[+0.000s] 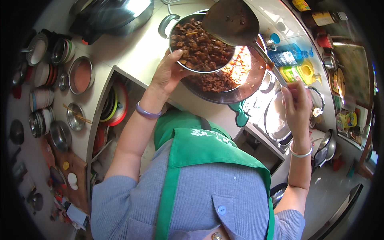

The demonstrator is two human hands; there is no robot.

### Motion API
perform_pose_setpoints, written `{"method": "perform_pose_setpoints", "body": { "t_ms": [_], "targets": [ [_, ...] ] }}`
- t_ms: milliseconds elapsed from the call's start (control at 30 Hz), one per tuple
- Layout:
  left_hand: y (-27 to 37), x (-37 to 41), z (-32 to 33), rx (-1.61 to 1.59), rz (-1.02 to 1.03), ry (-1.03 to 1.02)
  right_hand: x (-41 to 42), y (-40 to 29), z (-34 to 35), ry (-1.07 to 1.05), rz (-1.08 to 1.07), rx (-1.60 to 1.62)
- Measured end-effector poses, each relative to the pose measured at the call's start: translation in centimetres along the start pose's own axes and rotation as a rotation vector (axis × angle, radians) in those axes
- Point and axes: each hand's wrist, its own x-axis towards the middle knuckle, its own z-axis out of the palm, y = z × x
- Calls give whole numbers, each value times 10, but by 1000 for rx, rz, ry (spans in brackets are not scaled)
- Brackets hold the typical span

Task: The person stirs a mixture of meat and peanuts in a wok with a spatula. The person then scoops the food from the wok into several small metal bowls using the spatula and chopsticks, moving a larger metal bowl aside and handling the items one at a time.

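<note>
My left hand [169,72] grips the near rim of a steel pot [196,71], thumb on the edge. Diced brown food [202,48] fills much of this pot. Below and right of it lies a wide pan [255,78], holding more reddish-brown chopped food [213,82], partly in bright sunlight. My right hand [297,99] is closed on the handle of a metal wok spatula [232,22]. The spatula's broad, stained blade hangs over the right part of the pot and hides some of its food.
A dark lidded appliance [117,21] stands at the back left. A blue pump bottle [288,55] and a yellow detergent bottle [300,72] are at the right, near a shiny steel basin [277,117]. Bowls, a steel basin [81,75] and chopsticks [77,114] line the left counter.
</note>
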Motion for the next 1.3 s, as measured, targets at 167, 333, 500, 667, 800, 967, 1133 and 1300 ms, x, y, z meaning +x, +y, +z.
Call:
{"method": "perform_pose_setpoints", "body": {
  "t_ms": [167,333,500,667,800,967,1133,1300],
  "targets": [
    [9,-3,-5,32,49,25,-2,47,9,-167,348,388],
    [20,-8,-7,63,65,82,-10,93,43,-281,532,131],
    [25,-12,-14,45,66,69,-18,113,74,-363,582,0],
    [25,-14,-18,47,73,91,-13,115,83,-408,562,-11],
    [26,-14,-16,52,64,80,-12,122,88,-402,525,35],
    [27,-14,-17,62,57,82,-13,120,95,-327,437,66],
    [28,-15,-13,66,66,93,-15,131,97,-310,516,172],
    [30,-17,-14,92,66,107,-23,140,94,-299,513,224]
  ]
}}
